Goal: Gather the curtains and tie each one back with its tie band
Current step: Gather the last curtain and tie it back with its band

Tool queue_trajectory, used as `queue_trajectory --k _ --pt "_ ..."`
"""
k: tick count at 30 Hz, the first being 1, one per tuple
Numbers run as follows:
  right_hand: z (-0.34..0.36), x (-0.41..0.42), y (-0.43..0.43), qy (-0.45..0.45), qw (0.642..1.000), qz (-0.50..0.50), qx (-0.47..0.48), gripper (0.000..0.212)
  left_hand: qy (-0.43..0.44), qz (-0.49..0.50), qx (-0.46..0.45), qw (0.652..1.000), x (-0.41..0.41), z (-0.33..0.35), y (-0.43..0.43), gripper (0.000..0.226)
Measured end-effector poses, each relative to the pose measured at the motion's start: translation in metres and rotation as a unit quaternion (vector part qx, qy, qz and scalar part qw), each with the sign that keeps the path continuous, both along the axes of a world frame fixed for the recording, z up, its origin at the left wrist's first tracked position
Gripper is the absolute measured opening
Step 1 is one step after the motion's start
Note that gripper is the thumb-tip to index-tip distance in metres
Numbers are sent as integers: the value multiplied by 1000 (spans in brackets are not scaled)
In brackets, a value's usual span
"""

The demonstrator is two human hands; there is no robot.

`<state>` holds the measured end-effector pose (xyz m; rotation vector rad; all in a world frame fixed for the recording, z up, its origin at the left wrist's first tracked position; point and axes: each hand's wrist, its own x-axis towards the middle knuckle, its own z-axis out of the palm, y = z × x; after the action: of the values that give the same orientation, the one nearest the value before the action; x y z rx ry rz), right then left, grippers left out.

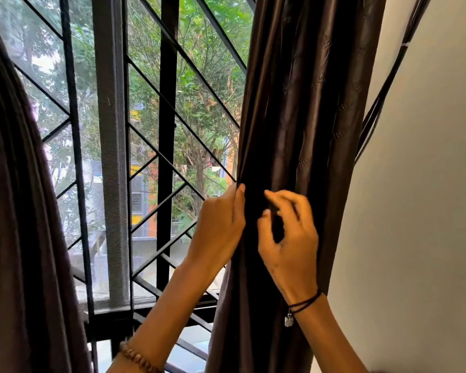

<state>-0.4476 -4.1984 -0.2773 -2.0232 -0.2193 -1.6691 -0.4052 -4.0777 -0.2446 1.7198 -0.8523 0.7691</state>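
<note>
Head view: curtain (301, 117) hung bunched beside wall (420, 184). Left grip (221, 227) pinched its edge folds; right grip (291, 243) pinched dark strip (275, 211), band or fold I couldn't tell. Fabric looked soft, slick; I'd clamp whole bunch mid-height.

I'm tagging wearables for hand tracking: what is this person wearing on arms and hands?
No sleeves are in view. The left wrist has a brownish beaded bracelet; the right wrist a thin black cord with a small silvery charm. No gloves or rings show on the left hand or right hand.
</note>
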Motion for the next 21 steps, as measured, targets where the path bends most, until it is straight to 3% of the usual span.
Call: queue_trajectory --k 3,9,13,16,19,21 --pt "5 1 -15 -59 995 -66 34 35 -17 18 1 1000 10 -2 4 43" --pt "12 4 -36 -93 975 -191 67 71 -24 52 2 998 26 -4 14 48" --pt "15 1 -46 -76 973 -188 111 81 -10 44 5 999 29 -4 19 46" --pt "13 2 -48 -30 984 -77 160 63 -10 37 1 999 28 -3 20 47" --pt "9 1 -45 25 996 -28 79 9 -7 30 1 1000 28 -3 19 47" --pt "9 -2 -49 43 997 7 70 18 2 22 -1 1000 29 -4 19 46"
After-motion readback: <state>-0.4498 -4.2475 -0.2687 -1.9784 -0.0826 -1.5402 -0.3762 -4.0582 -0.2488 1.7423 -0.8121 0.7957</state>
